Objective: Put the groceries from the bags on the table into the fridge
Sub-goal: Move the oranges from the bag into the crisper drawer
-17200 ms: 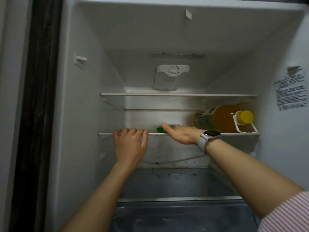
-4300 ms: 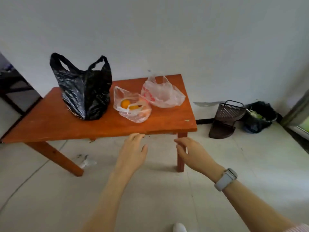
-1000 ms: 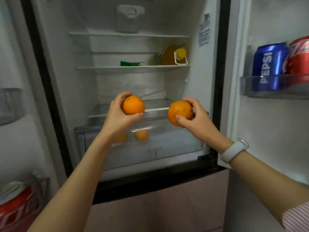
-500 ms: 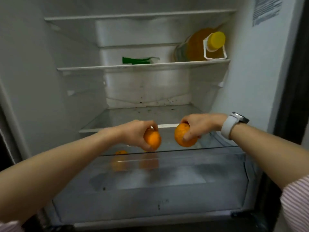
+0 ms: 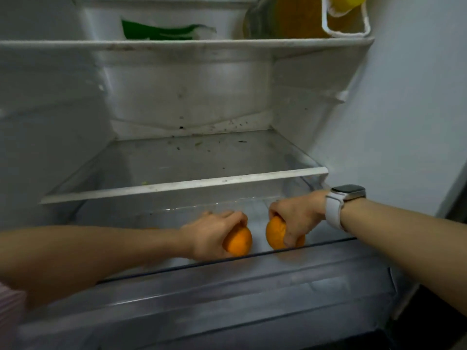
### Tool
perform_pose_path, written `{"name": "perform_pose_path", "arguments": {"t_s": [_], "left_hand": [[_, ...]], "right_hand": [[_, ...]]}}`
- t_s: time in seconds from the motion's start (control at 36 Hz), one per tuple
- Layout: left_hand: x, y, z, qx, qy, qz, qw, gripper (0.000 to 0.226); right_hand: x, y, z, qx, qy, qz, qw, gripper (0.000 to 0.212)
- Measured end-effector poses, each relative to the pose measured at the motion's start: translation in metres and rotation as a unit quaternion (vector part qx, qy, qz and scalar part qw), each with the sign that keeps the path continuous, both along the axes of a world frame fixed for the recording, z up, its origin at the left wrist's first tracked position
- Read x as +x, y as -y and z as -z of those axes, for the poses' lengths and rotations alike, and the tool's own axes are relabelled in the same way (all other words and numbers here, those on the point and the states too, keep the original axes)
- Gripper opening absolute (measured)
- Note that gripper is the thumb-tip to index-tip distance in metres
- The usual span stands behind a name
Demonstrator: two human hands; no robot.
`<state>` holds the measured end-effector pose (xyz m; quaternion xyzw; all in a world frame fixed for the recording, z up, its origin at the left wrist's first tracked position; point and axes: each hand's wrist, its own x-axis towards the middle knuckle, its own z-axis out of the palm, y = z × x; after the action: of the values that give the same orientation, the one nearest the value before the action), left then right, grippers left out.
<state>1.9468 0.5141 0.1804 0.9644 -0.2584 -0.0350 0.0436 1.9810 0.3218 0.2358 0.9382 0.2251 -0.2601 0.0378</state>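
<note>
1. White smartwatch (image 5: 340, 207) on a wrist, screen facing up.
2. Dark crumbs (image 5: 219, 145) scattered over the lower glass shelf and the back wall behind it.
3. Pink striped sleeve (image 5: 8, 311) at the bottom-left corner.

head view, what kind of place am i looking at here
The inside of an open household fridge, most likely. Signs: a white-edged glass shelf, a clear crisper drawer below it, and a yellow-capped bottle lying on the upper shelf. Each hand lowers an orange into the drawer.
</note>
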Motion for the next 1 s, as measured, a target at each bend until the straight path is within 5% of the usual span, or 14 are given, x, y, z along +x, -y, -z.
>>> {"name": "perform_pose_path", "arguments": {"t_s": [0.53, 0.61, 0.83, 0.92, 1.0], "left_hand": [[0.009, 0.002, 0.003, 0.008, -0.054, -0.064, 0.996, 0.075], [0.007, 0.003, -0.012, 0.020, -0.049, -0.083, 0.995, 0.080], [-0.029, 0.009, -0.082, 0.136, 0.009, -0.018, 0.990, 0.046], [-0.047, 0.010, -0.106, 0.114, 0.049, -0.045, 0.991, 0.044], [-0.066, 0.002, -0.119, 0.128, 0.140, -0.089, 0.978, 0.042]], "right_hand": [[0.008, -0.002, 0.012, -0.037, -0.038, 0.003, 0.999, 0.079], [0.004, -0.001, 0.004, -0.011, -0.035, 0.018, 0.999, 0.075], [-0.015, 0.000, -0.038, 0.133, -0.038, 0.062, 0.988, 0.046], [-0.032, -0.003, -0.050, 0.141, 0.027, 0.027, 0.989, 0.035], [-0.054, -0.006, -0.061, 0.190, 0.206, -0.030, 0.959, 0.028]]}}
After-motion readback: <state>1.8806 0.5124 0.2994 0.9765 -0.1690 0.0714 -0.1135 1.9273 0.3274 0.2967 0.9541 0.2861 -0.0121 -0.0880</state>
